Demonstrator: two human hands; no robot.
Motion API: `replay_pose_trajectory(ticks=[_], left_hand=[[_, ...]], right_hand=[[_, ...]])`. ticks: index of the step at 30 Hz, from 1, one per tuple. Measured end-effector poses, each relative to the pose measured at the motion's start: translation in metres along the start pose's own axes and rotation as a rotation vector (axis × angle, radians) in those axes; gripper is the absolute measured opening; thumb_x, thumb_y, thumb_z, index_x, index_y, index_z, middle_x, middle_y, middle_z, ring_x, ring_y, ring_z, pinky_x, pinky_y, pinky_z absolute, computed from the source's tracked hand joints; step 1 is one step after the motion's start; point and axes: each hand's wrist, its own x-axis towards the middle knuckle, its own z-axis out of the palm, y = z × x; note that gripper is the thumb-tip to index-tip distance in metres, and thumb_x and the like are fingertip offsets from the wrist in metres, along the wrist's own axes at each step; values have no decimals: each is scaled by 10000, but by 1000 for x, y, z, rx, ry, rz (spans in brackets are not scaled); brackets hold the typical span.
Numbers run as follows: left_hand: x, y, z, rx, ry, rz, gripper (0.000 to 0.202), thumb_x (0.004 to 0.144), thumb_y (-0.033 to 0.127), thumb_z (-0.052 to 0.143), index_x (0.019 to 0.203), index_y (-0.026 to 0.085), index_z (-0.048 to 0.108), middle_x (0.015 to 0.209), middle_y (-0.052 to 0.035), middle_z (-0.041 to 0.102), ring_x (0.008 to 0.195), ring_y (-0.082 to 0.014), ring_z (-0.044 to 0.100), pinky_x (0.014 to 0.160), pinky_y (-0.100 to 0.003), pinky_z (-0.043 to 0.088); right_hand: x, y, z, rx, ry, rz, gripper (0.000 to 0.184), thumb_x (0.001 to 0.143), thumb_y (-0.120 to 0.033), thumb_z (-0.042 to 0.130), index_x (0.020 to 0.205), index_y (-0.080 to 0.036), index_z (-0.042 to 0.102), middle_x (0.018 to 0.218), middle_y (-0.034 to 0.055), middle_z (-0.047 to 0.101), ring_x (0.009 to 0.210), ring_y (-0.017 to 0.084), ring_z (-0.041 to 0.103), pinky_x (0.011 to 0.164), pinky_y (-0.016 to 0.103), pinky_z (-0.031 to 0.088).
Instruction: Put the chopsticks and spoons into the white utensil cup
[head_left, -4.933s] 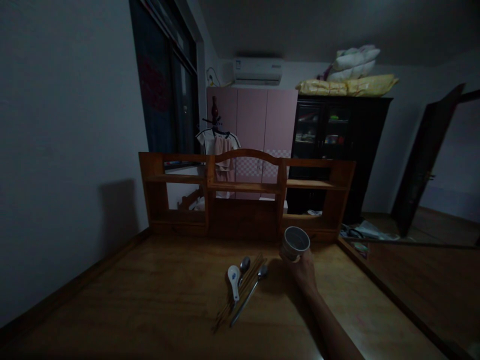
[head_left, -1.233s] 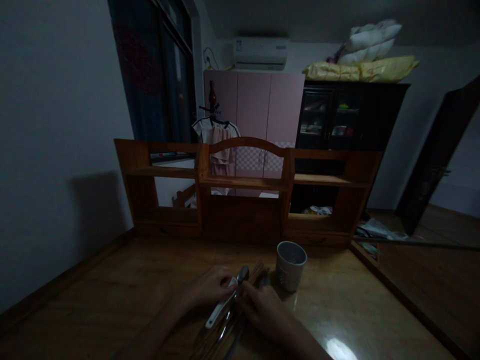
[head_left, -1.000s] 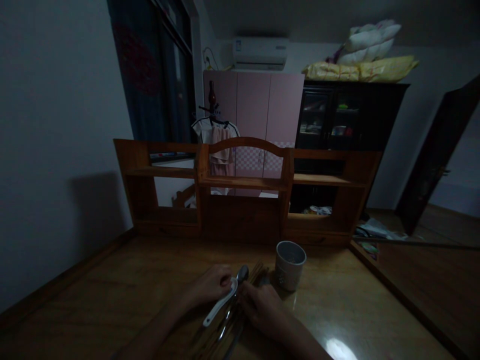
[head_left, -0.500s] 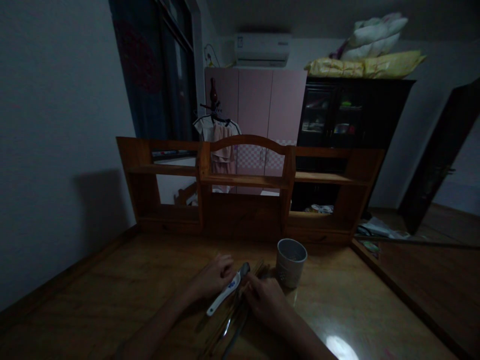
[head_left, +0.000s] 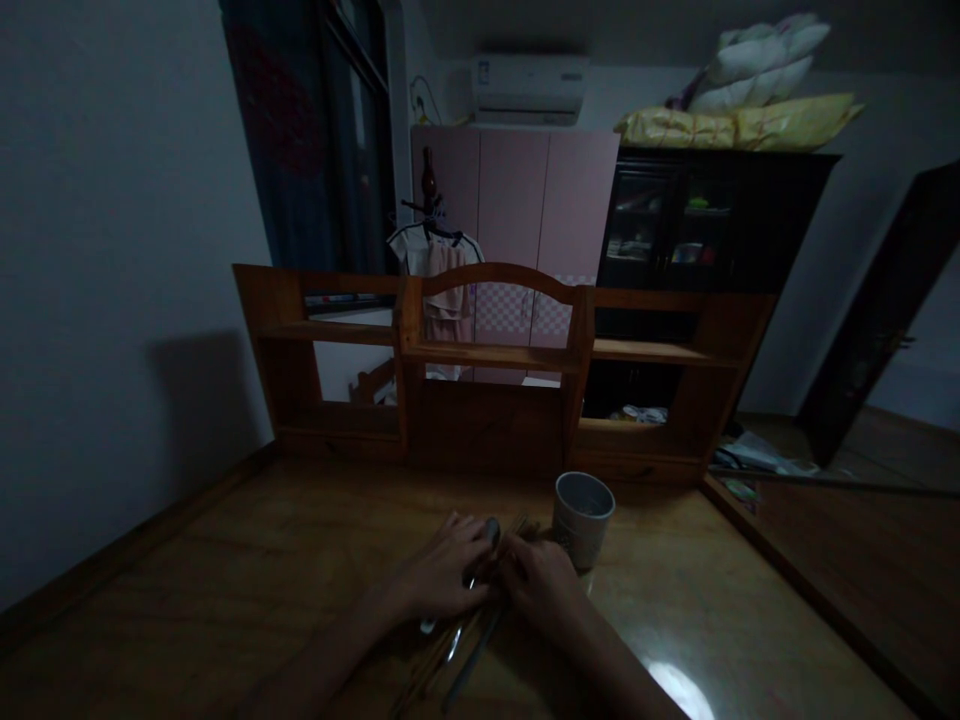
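Note:
On the wooden table, my left hand point(head_left: 448, 568) curls over the utensils with its fingers bent and thumb apart. It covers most of a white soup spoon, whose handle end point(head_left: 427, 626) shows below the palm. A dark metal spoon head point(head_left: 491, 530) peeks out by its fingertips. My right hand point(head_left: 544, 583) is closed at the upper part of a bundle of chopsticks point(head_left: 424, 672); what its fingertips pinch is mostly hidden. Slim metal handles point(head_left: 474, 660) lie among the chopsticks. Just behind my right hand stands a grey perforated utensil holder point(head_left: 583, 525), upright.
A wooden shelf unit point(head_left: 491, 355) rises along the table's far edge. The wall point(head_left: 112, 300) borders the left side, and a raised wooden edge point(head_left: 795, 585) runs along the right. Light reflects off the glossy tabletop point(head_left: 675, 690) at the lower right.
My left hand has moved right and down, over the white spoon that lay in plain sight before. My right hand has shifted slightly right. The view has tilted a little.

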Motion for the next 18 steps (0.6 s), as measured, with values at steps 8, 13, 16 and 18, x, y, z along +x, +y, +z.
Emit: replay_pose_trajectory(ticks=[8, 13, 16, 18], left_hand=[[1, -5, 3, 113, 22, -31, 69, 801, 265, 564, 781, 200, 558, 963, -29, 538, 946, -213, 477, 953, -413, 302], [0, -1, -3, 237, 40, 1, 101, 789, 295, 582, 835, 204, 584, 1028, -55, 538, 987, -246, 459, 979, -448, 273], [-1, 5, -8, 273, 38, 23, 111, 782, 295, 594, 837, 198, 589, 1033, -68, 545, 1005, -258, 460, 1007, -460, 248], [0, 8, -10, 273, 36, 35, 105, 770, 279, 601, 835, 196, 595, 1026, -72, 555, 1013, -262, 462, 1011, -453, 247]], right_hand=[[2, 2, -1, 11, 100, 42, 121, 858, -127, 475, 879, -199, 570, 709, 15, 671, 637, 147, 631, 546, 223, 280], [2, 2, -3, 21, 127, 77, 143, 852, -113, 464, 864, -190, 583, 711, 26, 671, 653, 151, 634, 554, 218, 287], [2, 2, -3, 21, 135, 86, 154, 869, -124, 456, 861, -189, 596, 699, 24, 666, 640, 147, 631, 549, 220, 288], [2, 2, -2, 16, 143, 89, 160, 873, -128, 456, 862, -190, 603, 698, 24, 666, 635, 146, 630, 549, 222, 290]])
